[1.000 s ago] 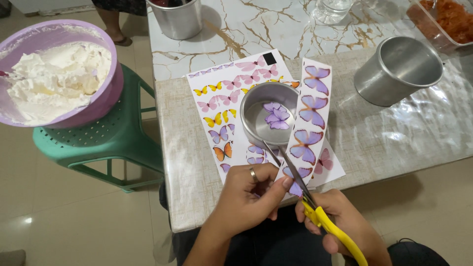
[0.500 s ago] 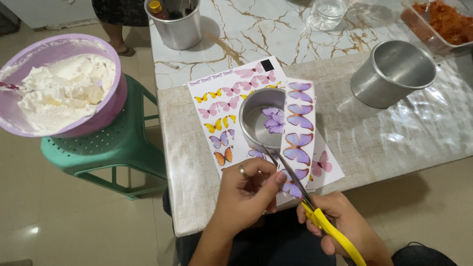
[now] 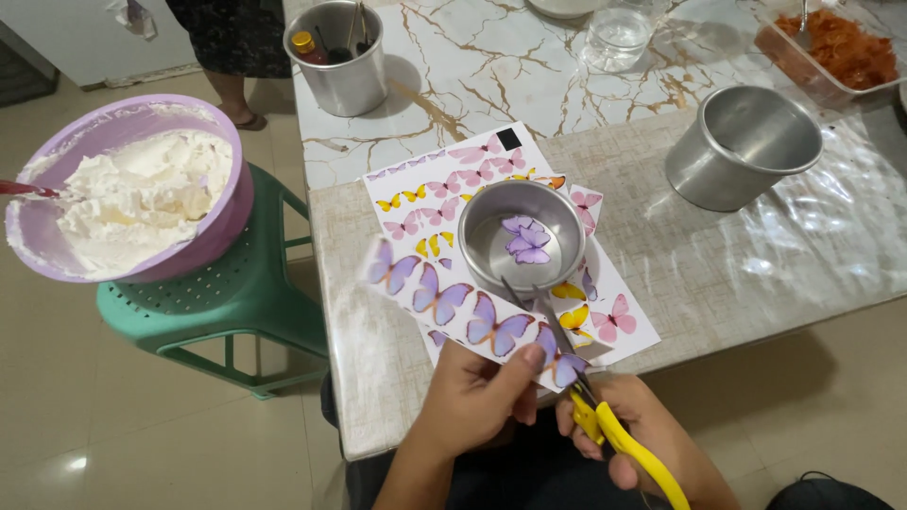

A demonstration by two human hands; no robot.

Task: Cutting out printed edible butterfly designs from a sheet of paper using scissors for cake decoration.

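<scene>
**Butterfly strip under the scissors**

While the left hand (image 3: 477,401) pinches a paper strip of printed purple butterflies (image 3: 463,316) by its near end, the right hand (image 3: 633,434) grips yellow-handled scissors (image 3: 595,411), whose blades meet the strip's edge by the thumb. Just beyond lies a round metal tin (image 3: 521,236) holding cut-out purple butterflies, resting on flat butterfly sheets (image 3: 444,189). A larger empty metal tin (image 3: 742,146) stands well apart on crinkled clear plastic. On the green perforated stool (image 3: 227,302), a lilac bowl (image 3: 132,198) holds fluffy white cream.

Purple bowl of cream (image 3: 142,203) on green stool (image 3: 222,307); steel tin (image 3: 742,146).
</scene>
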